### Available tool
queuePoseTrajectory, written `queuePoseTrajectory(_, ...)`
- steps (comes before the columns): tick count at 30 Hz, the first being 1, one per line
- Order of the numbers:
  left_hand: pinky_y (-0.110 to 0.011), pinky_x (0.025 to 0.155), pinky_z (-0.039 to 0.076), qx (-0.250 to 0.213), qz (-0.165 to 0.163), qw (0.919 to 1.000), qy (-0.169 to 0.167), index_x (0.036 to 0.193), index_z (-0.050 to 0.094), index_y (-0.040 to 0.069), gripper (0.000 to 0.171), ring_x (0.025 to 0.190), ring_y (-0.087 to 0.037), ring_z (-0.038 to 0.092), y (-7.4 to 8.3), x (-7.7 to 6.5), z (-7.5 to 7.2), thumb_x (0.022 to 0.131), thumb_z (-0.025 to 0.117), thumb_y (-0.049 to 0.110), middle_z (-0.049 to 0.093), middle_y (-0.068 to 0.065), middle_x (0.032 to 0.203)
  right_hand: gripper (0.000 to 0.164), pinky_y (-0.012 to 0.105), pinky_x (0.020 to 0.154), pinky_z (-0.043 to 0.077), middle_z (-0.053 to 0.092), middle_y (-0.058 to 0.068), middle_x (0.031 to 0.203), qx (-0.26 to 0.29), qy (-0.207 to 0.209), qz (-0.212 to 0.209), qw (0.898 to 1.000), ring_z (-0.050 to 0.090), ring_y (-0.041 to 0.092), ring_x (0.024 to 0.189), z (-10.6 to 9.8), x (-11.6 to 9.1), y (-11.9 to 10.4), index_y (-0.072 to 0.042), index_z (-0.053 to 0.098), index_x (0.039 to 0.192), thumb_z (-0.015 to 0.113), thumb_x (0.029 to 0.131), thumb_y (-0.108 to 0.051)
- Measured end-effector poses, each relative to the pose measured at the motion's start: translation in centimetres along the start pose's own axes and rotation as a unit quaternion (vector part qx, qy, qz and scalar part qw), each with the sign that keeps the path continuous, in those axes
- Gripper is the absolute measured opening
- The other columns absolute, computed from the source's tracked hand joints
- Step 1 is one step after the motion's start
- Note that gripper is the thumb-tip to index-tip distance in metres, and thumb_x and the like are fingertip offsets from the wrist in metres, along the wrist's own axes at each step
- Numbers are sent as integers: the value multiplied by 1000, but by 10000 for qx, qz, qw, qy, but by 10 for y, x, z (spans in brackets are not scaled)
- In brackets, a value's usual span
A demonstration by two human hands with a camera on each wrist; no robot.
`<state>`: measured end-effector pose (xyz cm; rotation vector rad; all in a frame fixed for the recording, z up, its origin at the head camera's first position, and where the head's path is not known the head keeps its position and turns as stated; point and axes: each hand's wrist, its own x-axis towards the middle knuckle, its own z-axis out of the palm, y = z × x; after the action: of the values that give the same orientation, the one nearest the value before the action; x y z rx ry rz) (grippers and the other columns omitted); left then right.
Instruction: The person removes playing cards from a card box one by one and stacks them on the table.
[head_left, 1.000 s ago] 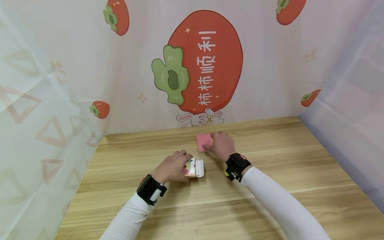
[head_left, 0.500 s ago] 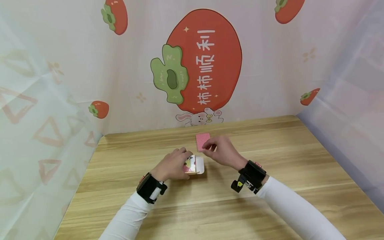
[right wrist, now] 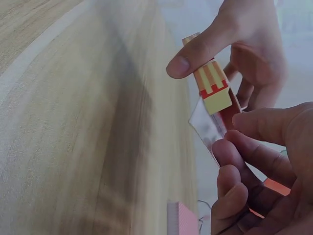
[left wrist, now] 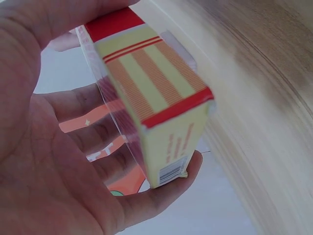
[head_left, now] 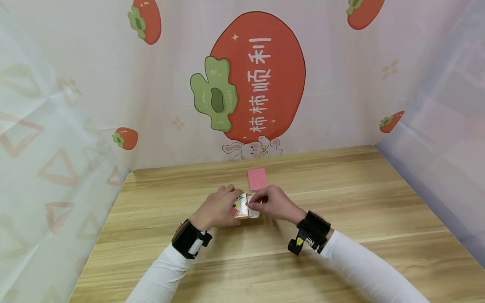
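A playing card box (head_left: 240, 207) with red, cream and orange striped sides is gripped by my left hand (head_left: 215, 211). In the left wrist view the thumb lies over the box (left wrist: 151, 78), and the fingers reach around its far side and under the barcode end. White flaps stand out from its open right end. My right hand (head_left: 275, 204) is at that end, thumb and index fingertips close together at the flap (right wrist: 205, 127), which they seem to pinch. Just behind the box, a stack of pink-backed playing cards (head_left: 257, 179) lies face down on the table.
The wooden table (head_left: 341, 185) runs back to a white cloth backdrop (head_left: 333, 105) printed with persimmons. More cloth hangs along the left and right sides. Each wrist wears a black strapped camera (head_left: 189, 240).
My right hand has left the card stack and come toward me and left to the box's open end. The left hand keeps its hold on the box, which has barely moved.
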<state>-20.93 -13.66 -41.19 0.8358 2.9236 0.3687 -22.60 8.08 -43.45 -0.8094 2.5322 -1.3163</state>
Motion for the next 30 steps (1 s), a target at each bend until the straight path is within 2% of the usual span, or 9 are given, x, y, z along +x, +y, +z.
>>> queuePoseTrajectory(9, -44, 76, 51, -29, -25, 9998, 204, 130, 61, 9, 72, 100, -23, 55, 6, 1, -1, 68, 92, 28, 59, -5, 111, 6, 24, 61, 44, 67, -5, 78, -3, 170, 142, 9998, 54, 11, 70, 0, 6, 1, -10, 77, 86, 77, 90, -14)
queuePoseTrajectory(17, -42, 75, 51, 1, 106, 9992, 390, 129, 61, 8, 71, 100, -25, 56, 10, 3, -1, 68, 92, 27, 59, -6, 109, 10, 23, 58, 43, 65, -5, 73, 3, 354, 244, 9991, 54, 10, 66, -3, 7, 1, -10, 73, 80, 78, 88, -11)
queuePoseTrajectory(30, -47, 76, 51, 54, 122, 9989, 449, 134, 59, 6, 73, 105, -28, 56, 20, 8, -2, 71, 90, 28, 59, -8, 112, 12, 25, 60, 46, 65, -3, 72, 30, 530, 271, 9982, 57, 11, 67, -9, 4, 5, -10, 72, 77, 74, 89, -6)
